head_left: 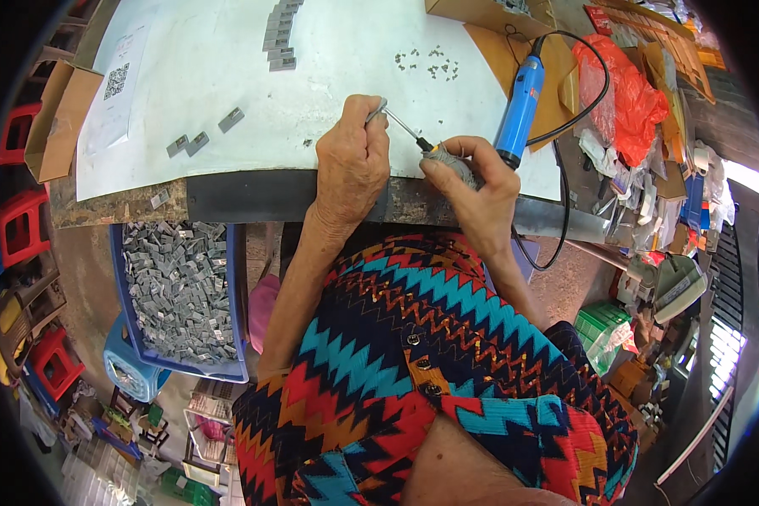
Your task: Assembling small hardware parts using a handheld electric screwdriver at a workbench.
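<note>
The right grip (479, 181) wraps the handle of a screwdriver (405, 124); its tip is at a small grey piece (377, 110) pinched in the left grip (348, 156). Just beside the right grip, a blue power tool (521, 105) lies on the table (337, 51).

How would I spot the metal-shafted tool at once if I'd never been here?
Find the big white sheet, then its edge closest to the person. There, the right hand holds the metal-shafted tool, pointing toward the small grey piece in the left hand. Unlike the thick blue corded tool nearby, it has a thin, bare shaft.
</note>
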Demonstrator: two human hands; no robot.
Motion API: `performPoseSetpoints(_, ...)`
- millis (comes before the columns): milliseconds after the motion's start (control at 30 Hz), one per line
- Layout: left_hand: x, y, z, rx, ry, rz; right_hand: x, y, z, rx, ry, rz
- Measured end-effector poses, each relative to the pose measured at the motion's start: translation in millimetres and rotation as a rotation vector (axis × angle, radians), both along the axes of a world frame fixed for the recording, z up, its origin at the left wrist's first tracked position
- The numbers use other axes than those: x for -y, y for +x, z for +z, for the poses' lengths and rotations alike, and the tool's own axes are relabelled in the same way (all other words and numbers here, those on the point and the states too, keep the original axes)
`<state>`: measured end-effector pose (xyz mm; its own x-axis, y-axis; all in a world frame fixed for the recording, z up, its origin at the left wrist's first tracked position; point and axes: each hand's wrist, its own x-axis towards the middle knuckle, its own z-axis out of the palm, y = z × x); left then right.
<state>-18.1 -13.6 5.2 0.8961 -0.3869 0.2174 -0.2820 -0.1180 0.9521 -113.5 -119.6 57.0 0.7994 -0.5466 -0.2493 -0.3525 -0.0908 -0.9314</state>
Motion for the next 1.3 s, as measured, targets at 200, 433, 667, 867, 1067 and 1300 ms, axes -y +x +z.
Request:
performPoseSetpoints(200,-1,2,-2,0.046,0.028,-0.052,-2,-3,1,-0.009,-0.056,0.089)
performPoseSetpoints(433,1,3,2,-0.024,-0.069,-0.041,37,2,-12,-0.017,1.723,0.078)
performPoseSetpoints(667,-2,1,2,-0.006,-0.040,0.019,6,4,8,-0.060,0.406,0.169)
performPoseSetpoints(867,1,2,1,-0.018,-0.059,-0.018,5,3,0,0.278,-0.774,0.310)
performPoseSetpoints(1067,-1,3,1,-0.034,-0.022,-0.076,0,0,3,0.169,-0.944,0.437)
performPoseSetpoints(1300,-2,5,4,-0.126,-0.065,-0.114,5,3,-6,0.327,-0.567,0.365)
